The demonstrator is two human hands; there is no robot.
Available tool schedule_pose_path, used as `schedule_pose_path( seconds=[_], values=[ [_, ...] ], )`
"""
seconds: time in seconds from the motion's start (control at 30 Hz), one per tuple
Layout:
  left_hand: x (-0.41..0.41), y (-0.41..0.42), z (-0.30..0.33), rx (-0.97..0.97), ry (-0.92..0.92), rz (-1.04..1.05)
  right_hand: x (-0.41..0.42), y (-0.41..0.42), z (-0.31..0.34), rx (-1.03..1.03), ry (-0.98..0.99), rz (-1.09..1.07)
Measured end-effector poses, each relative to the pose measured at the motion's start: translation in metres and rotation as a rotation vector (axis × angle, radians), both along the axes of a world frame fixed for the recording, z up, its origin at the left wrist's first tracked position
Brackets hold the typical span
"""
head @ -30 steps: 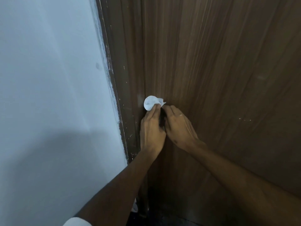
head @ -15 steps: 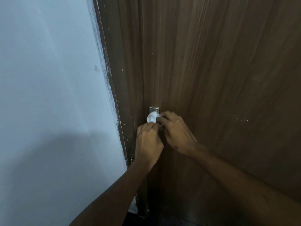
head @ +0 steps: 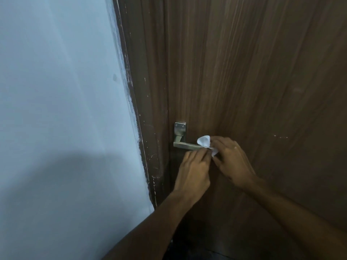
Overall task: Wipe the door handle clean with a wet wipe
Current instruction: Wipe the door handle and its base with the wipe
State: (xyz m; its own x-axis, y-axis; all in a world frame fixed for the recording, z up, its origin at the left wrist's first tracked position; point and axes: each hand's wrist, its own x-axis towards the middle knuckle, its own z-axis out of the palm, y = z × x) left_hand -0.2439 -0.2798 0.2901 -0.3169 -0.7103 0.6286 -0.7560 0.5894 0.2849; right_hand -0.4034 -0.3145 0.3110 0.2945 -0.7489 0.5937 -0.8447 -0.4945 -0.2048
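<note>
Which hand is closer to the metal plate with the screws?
Left. The left hand is just below-right of the plate; the right hand is farther right.

The dark brown wood-grain door carries a silver metal lever handle near its left edge.

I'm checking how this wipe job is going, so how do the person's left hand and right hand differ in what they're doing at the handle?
The left hand reaches up from below the brushed metal lever door handle, fingertips at its underside; the right hand comes from the right at the lever's free end. The crumpled white wet wipe shows mostly by the right hand's fingers, less at the left's. Both pinch the wipe against the lever.
</note>
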Motion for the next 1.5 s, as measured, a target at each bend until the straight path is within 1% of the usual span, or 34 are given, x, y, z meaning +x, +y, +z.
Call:
schedule_pose_path(
  seconds=[0.1,0.13,0.17,0.2,0.3,0.43,0.5,0.57,0.63,0.67,0.73,0.8,0.87,0.93,1.07,1.2,1.23,1.27,1.33,1.37,1.43,1.5],
  values=[
    [-0.005,0.005,-0.006,0.025,0.007,-0.001,-0.004,0.006,-0.007,0.002,0.019,0.003],
    [-0.003,0.006,-0.007,0.046,0.037,0.004,0.001,0.008,-0.009,0.019,0.002,0.003],
    [0.000,0.006,-0.008,0.080,0.076,0.008,0.008,0.010,-0.010,0.045,-0.061,-0.009],
    [0.004,0.005,-0.008,0.126,0.116,0.010,0.016,0.011,-0.012,0.075,-0.167,-0.039],
    [0.016,0.003,-0.007,0.217,0.252,0.044,0.040,0.012,-0.020,0.177,-0.567,-0.174],
    [0.033,0.002,-0.002,0.218,0.392,0.151,0.071,0.011,-0.032,0.332,-1.017,-0.260],
    [0.040,0.001,-0.001,0.256,0.491,0.191,0.090,0.009,-0.033,0.415,-1.359,-0.203],
    [0.046,-0.001,0.000,0.337,0.632,0.237,0.109,0.006,-0.029,0.484,-1.675,-0.104],
    [0.050,-0.003,0.000,0.405,0.794,0.275,0.126,0.000,-0.024,0.540,-1.879,-0.097],
    [0.051,-0.005,0.001,0.426,0.881,0.281,0.134,-0.002,-0.022,0.561,-1.946,-0.107],
    [0.052,-0.005,0.003,0.460,1.042,0.267,0.149,-0.008,-0.020,0.601,-2.017,-0.122],
    [0.051,-0.004,0.003,0.494,1.152,0.238,0.161,-0.013,-0.019,0.613,-2.039,-0.133],
    [0.051,-0.002,0.003,0.535,1.194,0.224,0.165,-0.017,-0.020,0.612,-2.042,-0.151],
    [0.049,0.000,0.004,0.556,1.178,0.201,0.161,-0.017,-0.022,0.607,-2.024,-0.171],
    [0.035,0.008,0.014,0.568,1.064,0.130,0.130,-0.004,-0.022,0.560,-2.012,-0.188],
    [0.014,0.014,0.020,0.601,1.102,0.077,0.101,0.017,-0.013,0.445,-1.946,-0.160],
    [0.010,0.014,0.021,0.605,1.113,0.073,0.095,0.021,-0.011,0.411,-1.875,-0.175],
    [0.007,0.014,0.022,0.606,1.115,0.072,0.089,0.024,-0.009,0.372,-1.736,-0.238],
    [0.006,0.015,0.025,0.607,1.098,0.073,0.080,0.027,-0.003,0.265,-1.310,-0.437],
    [0.006,0.016,0.025,0.604,1.094,0.079,0.079,0.028,0.001,0.205,-1.117,-0.485],
    [0.010,0.016,0.027,0.570,1.108,0.123,0.084,0.028,0.010,0.113,-0.856,-0.422],
    [0.016,0.014,0.030,0.511,1.167,0.211,0.096,0.022,0.019,0.056,-0.664,-0.291]
  ],
)
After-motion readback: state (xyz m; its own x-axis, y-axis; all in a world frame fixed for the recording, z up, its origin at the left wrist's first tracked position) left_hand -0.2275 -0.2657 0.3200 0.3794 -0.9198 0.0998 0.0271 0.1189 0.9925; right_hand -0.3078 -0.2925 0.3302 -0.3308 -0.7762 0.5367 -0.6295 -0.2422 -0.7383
